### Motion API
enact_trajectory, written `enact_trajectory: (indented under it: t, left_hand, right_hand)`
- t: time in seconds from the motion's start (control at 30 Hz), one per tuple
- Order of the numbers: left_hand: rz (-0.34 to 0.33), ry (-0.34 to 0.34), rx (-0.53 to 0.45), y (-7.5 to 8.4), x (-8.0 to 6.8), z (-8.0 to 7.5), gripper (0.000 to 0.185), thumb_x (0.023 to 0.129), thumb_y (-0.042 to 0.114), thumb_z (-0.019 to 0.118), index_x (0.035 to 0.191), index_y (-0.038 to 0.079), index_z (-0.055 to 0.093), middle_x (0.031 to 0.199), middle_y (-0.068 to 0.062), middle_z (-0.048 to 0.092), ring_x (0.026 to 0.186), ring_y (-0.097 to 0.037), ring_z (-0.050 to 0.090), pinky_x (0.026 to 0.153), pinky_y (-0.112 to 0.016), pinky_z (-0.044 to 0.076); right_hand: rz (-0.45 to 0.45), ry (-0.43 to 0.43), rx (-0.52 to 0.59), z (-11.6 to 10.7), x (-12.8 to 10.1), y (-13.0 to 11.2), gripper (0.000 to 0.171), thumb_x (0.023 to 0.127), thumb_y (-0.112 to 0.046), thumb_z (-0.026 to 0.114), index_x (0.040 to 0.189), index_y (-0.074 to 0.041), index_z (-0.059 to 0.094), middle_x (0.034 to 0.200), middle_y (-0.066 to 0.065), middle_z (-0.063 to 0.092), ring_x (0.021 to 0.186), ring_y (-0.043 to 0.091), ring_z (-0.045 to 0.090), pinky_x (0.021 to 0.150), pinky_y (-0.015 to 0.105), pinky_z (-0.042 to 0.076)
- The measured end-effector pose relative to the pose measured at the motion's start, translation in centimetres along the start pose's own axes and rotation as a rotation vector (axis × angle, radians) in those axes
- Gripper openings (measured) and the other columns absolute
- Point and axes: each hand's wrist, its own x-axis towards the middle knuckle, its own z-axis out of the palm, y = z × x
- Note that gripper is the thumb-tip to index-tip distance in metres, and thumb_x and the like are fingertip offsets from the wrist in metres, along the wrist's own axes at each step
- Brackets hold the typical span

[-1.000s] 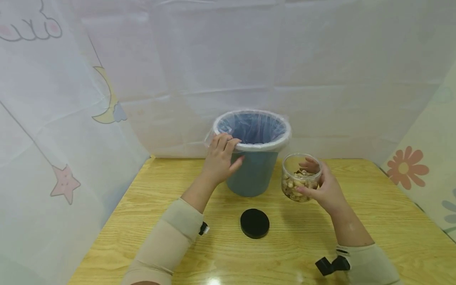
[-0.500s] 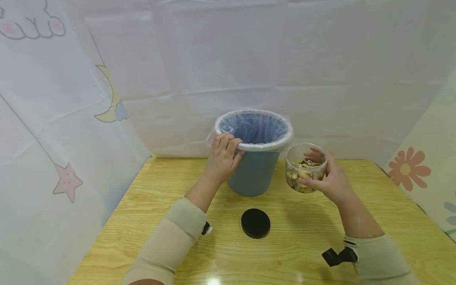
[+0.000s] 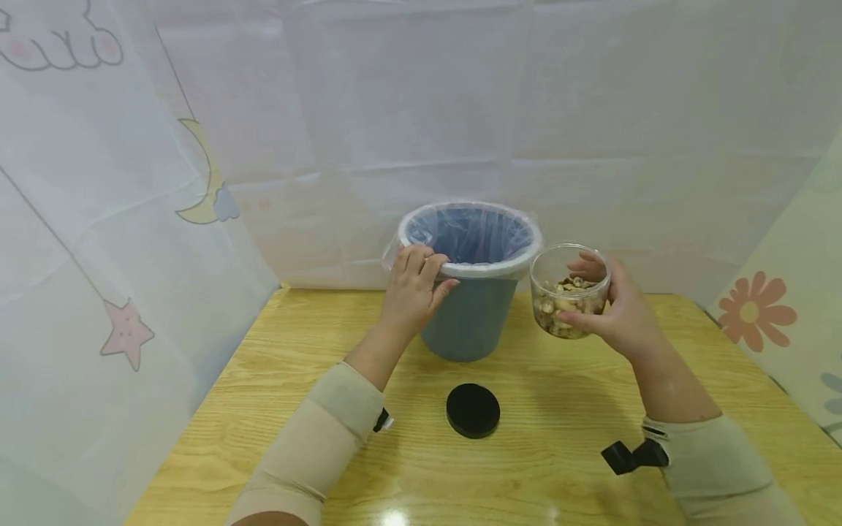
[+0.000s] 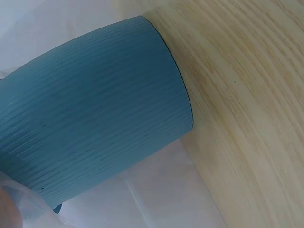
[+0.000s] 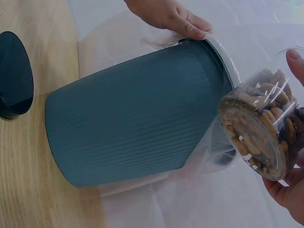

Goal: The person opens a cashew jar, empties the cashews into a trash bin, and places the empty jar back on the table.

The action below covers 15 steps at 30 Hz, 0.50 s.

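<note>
A blue ribbed trash can (image 3: 468, 321) stands on the table, its white rim lined with a clear plastic bag (image 3: 473, 230). My left hand (image 3: 409, 288) grips the near left part of the rim, fingers bent over the bag and thumb outside. To the right, my right hand (image 3: 621, 310) holds a clear jar (image 5: 259, 126), lidless and about half full of nuts or shells (image 3: 571, 292). Thumb and fingers span the jar's sides, and it is raised off the table, close beside the can's rim. A round black lid (image 3: 473, 410) lies in front of the can.
The wood-grain table (image 3: 408, 475) runs back to a pale printed cloth backdrop (image 3: 368, 146) right behind the can. More printed cloth hangs at both sides. A small black device (image 3: 634, 456) is strapped at the right sleeve.
My right hand has lifted the jar of nuts upward and slightly right, up near rim height. The left hand stays on the can's rim, its thumb drawn closer in. The lid has not moved.
</note>
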Motion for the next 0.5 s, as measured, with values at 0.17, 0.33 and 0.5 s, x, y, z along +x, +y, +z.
enact_trajectory:
  t: [0.17, 0.33, 0.5]
  left_hand:
    - [-0.014, 0.024, -0.008, 0.1, 0.1, 0.0, 0.037, 0.088, 0.046, 0.050, 0.107, 0.014, 0.047, 0.105, -0.007, 0.042, 0.112, -0.026, 0.037, 0.107, -0.044, 0.021]
    - [-0.016, 0.040, 0.007, 0.2, 0.0, 0.1, 0.036, 0.083, 0.040, 0.058, 0.106, 0.015, 0.046, 0.104, -0.006, 0.042, 0.111, -0.026, 0.037, 0.106, -0.047, 0.022]
    - [-0.008, 0.048, 0.014, 0.2, 0.0, 0.3, 0.036, 0.085, 0.043, 0.054, 0.106, 0.015, 0.047, 0.105, -0.006, 0.041, 0.112, -0.026, 0.037, 0.106, -0.049, 0.023]
  right_hand:
    - [0.054, 0.005, -0.056, -0.3, 0.7, -0.6, 0.085, 0.071, 0.000, 0.076, 0.141, -0.013, 0.028, 0.126, 0.009, 0.043, 0.107, 0.004, 0.044, 0.074, 0.008, 0.041]
    - [0.144, -0.006, -0.133, -1.0, 1.9, -1.0, 0.086, 0.073, -0.014, 0.078, 0.142, -0.017, 0.026, 0.130, 0.008, 0.042, 0.110, 0.020, 0.044, 0.070, 0.009, 0.042]
    - [0.172, 0.004, -0.256, -1.6, 3.2, -1.2, 0.090, 0.071, -0.030, 0.079, 0.142, -0.016, 0.026, 0.131, 0.009, 0.043, 0.106, 0.029, 0.045, 0.066, 0.019, 0.040]
